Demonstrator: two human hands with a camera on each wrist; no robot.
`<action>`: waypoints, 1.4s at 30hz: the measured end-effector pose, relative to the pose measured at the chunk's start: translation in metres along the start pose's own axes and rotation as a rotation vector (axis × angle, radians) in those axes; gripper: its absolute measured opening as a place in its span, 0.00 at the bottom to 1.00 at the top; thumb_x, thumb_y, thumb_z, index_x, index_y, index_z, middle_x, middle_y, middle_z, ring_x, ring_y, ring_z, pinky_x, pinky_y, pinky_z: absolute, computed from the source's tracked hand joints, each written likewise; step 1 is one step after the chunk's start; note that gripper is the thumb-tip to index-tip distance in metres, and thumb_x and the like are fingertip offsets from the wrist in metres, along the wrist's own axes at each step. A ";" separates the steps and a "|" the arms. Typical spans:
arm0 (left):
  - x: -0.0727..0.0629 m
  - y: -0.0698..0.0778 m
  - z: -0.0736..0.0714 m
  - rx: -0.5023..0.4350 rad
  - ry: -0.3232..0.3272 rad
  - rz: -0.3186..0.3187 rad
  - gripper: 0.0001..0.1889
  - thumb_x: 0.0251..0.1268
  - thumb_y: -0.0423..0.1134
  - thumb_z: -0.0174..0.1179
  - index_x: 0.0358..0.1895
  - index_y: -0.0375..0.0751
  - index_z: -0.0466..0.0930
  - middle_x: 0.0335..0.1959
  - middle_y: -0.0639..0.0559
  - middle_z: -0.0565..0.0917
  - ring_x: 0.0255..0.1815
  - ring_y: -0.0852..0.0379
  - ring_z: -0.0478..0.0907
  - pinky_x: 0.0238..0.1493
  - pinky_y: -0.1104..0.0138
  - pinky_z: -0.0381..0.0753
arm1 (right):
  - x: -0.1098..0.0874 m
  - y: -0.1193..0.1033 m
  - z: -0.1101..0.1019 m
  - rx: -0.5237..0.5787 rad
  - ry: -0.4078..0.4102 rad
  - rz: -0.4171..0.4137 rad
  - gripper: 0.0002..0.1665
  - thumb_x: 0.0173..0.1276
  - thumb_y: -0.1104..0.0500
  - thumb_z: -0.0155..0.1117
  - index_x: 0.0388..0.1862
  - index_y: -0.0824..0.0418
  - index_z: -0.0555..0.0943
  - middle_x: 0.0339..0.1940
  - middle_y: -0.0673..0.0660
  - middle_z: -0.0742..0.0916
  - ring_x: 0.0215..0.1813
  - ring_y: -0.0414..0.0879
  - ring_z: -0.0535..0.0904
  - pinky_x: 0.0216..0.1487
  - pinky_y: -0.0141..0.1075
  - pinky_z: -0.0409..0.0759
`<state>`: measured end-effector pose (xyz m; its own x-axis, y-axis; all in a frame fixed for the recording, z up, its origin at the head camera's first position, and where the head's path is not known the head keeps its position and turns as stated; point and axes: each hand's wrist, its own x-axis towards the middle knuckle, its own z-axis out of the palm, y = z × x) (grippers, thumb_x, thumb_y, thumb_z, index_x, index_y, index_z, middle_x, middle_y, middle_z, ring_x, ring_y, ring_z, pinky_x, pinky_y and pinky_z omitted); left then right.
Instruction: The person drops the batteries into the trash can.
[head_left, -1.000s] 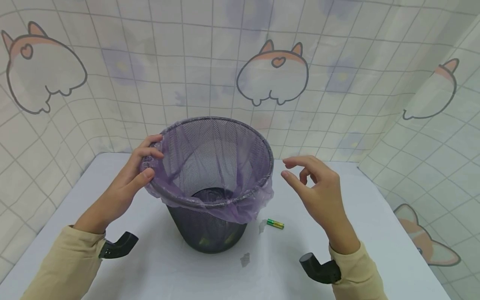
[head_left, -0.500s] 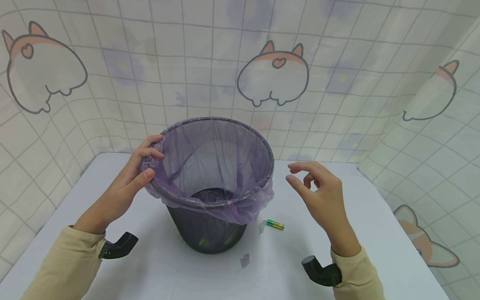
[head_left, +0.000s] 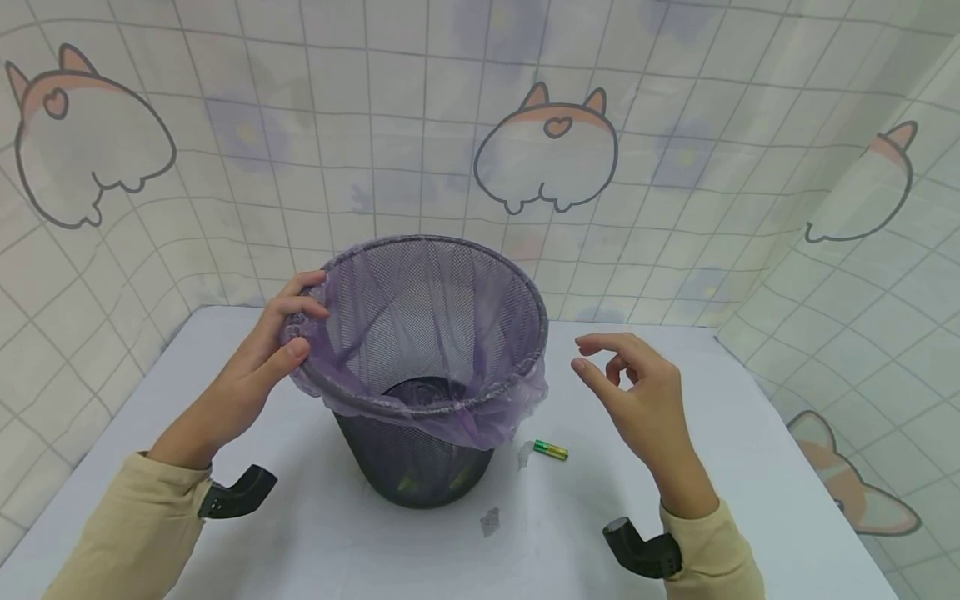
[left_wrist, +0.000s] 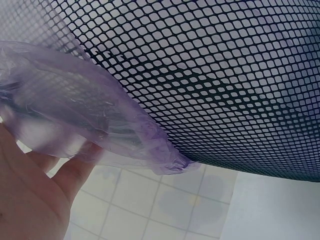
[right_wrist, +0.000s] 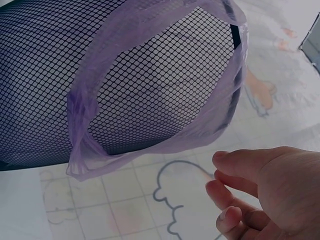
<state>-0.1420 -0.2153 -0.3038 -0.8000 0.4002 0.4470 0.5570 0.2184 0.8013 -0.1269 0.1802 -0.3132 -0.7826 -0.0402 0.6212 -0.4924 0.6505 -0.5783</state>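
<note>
A black mesh wastebasket (head_left: 420, 458) stands in the middle of the head view, its mouth tilted towards me. A thin purple bin bag (head_left: 487, 417) lines it and folds over the rim all round. My left hand (head_left: 255, 350) grips the rim on the left, over the folded bag. The left wrist view shows those fingers (left_wrist: 75, 172) against the purple film. To the right of the wastebasket, apart from it, my right hand (head_left: 637, 392) hovers with fingers loosely bent and nothing between them. A green and yellow battery (head_left: 551, 450) lies below it on the white table.
Two small grey patches (head_left: 490, 522) mark the white tabletop (head_left: 360, 550) near the wastebasket. A grid-patterned cloth (head_left: 420, 108) with cartoon corgis hangs behind and along both sides. Greenish shapes show faintly through the wastebasket's lower mesh.
My right hand has moved slightly right and down, away from the wastebasket's rim. My left hand, the wastebasket and the battery stay where they were.
</note>
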 end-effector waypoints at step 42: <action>0.000 0.001 0.001 -0.012 0.013 -0.002 0.16 0.71 0.34 0.41 0.59 0.34 0.60 0.78 0.55 0.48 0.79 0.52 0.40 0.61 0.24 0.38 | -0.019 0.018 0.011 -0.029 -0.046 0.066 0.12 0.59 0.62 0.71 0.43 0.56 0.85 0.37 0.51 0.87 0.28 0.37 0.68 0.30 0.31 0.66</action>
<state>-0.1414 -0.2137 -0.3032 -0.8041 0.3878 0.4506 0.5526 0.2081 0.8071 -0.1248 0.1839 -0.3416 -0.8300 -0.0308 0.5569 -0.4285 0.6742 -0.6015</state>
